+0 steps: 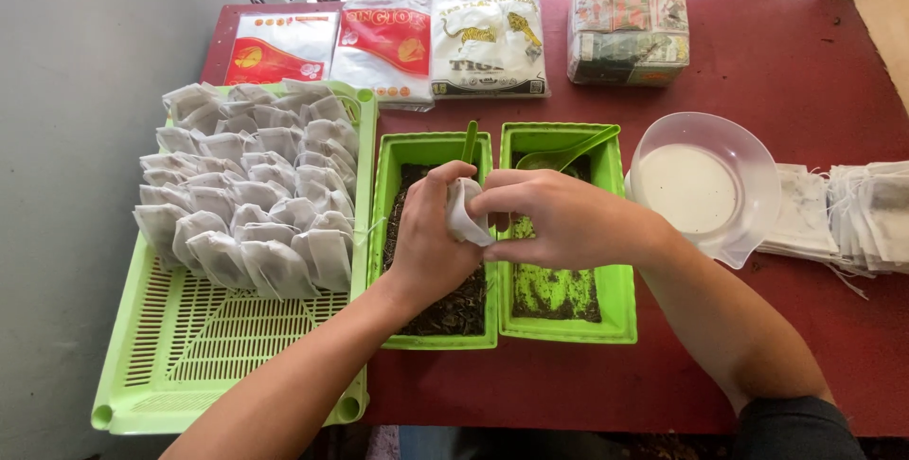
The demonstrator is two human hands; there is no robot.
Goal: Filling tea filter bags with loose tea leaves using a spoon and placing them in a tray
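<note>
My left hand (428, 238) and my right hand (559, 219) meet over two green tubs and both grip a small white filter bag (464, 214). The left tub (390, 176) holds dark loose tea leaves and a green scoop handle (470, 140). In the right tub (615, 304) there is less tea, with bare green floor showing, and a second green scoop (568, 150) rests in its far end. To the left, a green slotted tray (189, 346) carries several rows of filled white bags (251, 195).
A clear plastic bowl (705, 185) stands right of the tubs. A stack of flat empty bags (866, 214) lies at the right edge. Three plastic packs (388, 44) and a wrapped block of packets (630, 25) sit at the back of the red table (786, 72).
</note>
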